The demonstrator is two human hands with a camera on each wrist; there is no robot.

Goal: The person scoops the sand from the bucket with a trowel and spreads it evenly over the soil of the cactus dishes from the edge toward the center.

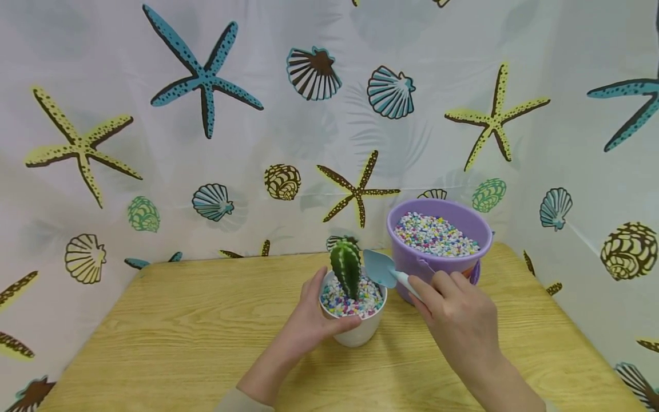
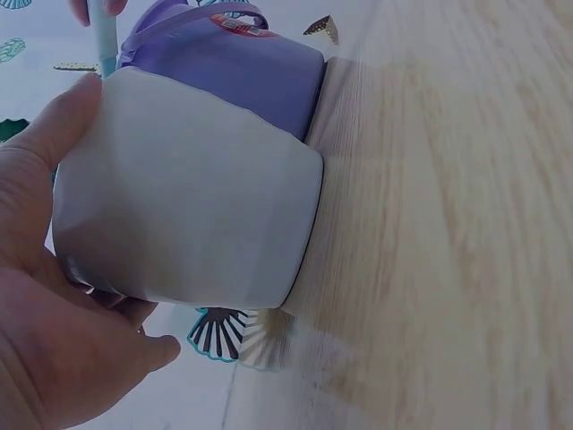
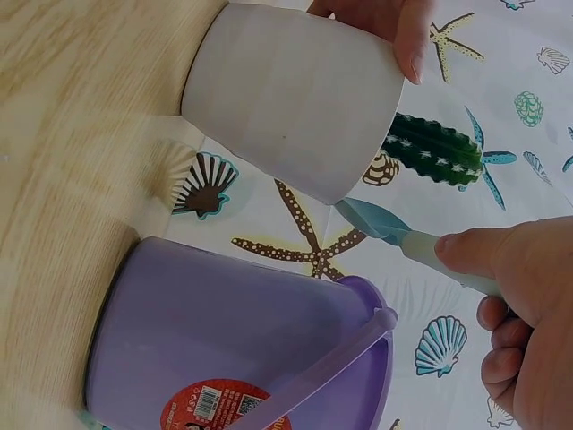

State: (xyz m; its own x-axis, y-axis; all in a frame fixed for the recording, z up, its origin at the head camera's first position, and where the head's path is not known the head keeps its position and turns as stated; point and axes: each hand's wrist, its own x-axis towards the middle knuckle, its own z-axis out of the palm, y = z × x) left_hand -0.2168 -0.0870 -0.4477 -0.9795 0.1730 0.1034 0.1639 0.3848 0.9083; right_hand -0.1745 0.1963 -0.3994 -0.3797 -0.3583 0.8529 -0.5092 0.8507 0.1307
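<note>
A white pot (image 1: 358,335) stands on the wooden table, filled with colourful pebbles (image 1: 368,298). From them rises a green cactus (image 1: 346,269), leaning slightly. My left hand (image 1: 314,320) holds the pot at its rim, thumb across the near side and fingers around the left. With my right hand (image 1: 458,315) I grip the pale handle of a small light-blue trowel (image 1: 380,268). Its blade hangs at the pot's right rim, close beside the cactus; in the right wrist view the trowel (image 3: 376,222) tip overlaps the rim of the pot (image 3: 291,98).
A purple bucket (image 1: 412,266) of the same colourful pebbles (image 1: 435,233) stands behind and right of the pot. Its handle (image 3: 331,367) hangs down over a red label. Behind the wooden table (image 1: 206,320) hangs a white cloth (image 1: 257,126) printed with starfish and shells.
</note>
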